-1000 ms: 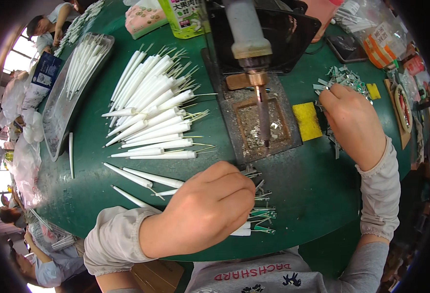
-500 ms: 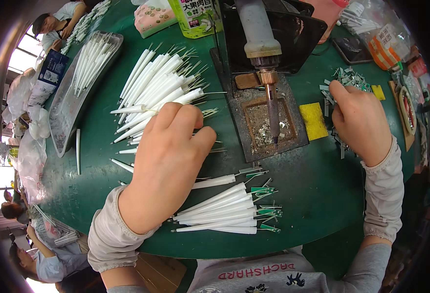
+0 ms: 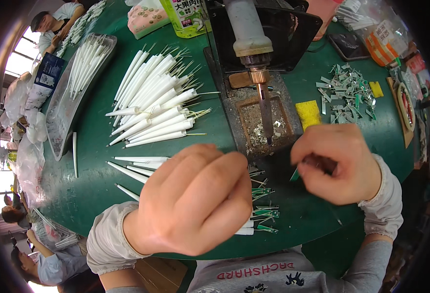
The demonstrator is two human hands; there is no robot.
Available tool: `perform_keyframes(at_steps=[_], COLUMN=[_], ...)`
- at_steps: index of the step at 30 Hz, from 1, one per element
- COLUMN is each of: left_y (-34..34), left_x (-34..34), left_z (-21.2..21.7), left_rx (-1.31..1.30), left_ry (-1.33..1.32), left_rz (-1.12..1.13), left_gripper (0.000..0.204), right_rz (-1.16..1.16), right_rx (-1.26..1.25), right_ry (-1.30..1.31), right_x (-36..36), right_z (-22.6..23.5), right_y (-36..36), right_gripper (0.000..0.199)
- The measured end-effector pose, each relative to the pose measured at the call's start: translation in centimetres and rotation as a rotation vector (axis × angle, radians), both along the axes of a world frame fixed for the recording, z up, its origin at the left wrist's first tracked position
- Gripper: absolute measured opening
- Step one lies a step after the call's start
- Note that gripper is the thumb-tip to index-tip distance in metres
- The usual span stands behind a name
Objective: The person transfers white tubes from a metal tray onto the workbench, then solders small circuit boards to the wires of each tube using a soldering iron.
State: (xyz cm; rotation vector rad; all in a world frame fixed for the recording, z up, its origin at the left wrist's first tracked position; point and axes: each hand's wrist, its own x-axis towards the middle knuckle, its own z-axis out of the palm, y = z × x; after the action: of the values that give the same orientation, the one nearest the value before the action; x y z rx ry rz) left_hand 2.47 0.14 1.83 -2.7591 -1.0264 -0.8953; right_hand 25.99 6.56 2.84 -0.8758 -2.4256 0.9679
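Green tabletop (image 3: 142, 195) lay under both hands. Left hand (image 3: 195, 205) was clenched, knuckles up, over white wired tubes (image 3: 256, 215); whether it gripped one I could not tell. Right hand (image 3: 344, 163) pinched a small green circuit strip (image 3: 295, 175) just below the soldering iron (image 3: 264, 97). Beyond lay more white tubes (image 3: 156, 107).

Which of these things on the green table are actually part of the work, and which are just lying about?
In use:
left hand over white tubes with wire ends
right hand pinching a small green piece
soldering iron
pile of white tubes

Lying about:
yellow sponge
green bottle
phone
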Motion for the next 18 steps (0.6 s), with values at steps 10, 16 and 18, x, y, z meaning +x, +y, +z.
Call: perform_keyframes(at_steps=[10,16,18], left_y=[-1.4,-1.2,-1.3], left_x=[0.9,0.9,0.7], left_z=[-2.0,-2.5,-2.3], left_rx=[0.494,0.521,0.535], left_ry=[0.144,0.159,0.173], left_rz=[-0.069,-0.062,-0.08], left_gripper=[0.018,0.017,0.017], right_rz=[0.143,0.091,0.154], right_rx=[-1.231,-1.307,-1.166], right_ry=[0.271,0.189,0.302], right_x=[-0.9,-0.9,-0.9], right_z=[-2.3,-2.0,-2.9], right_y=[-0.3,-0.1,-0.5], right_gripper=[0.011,0.009,0.008])
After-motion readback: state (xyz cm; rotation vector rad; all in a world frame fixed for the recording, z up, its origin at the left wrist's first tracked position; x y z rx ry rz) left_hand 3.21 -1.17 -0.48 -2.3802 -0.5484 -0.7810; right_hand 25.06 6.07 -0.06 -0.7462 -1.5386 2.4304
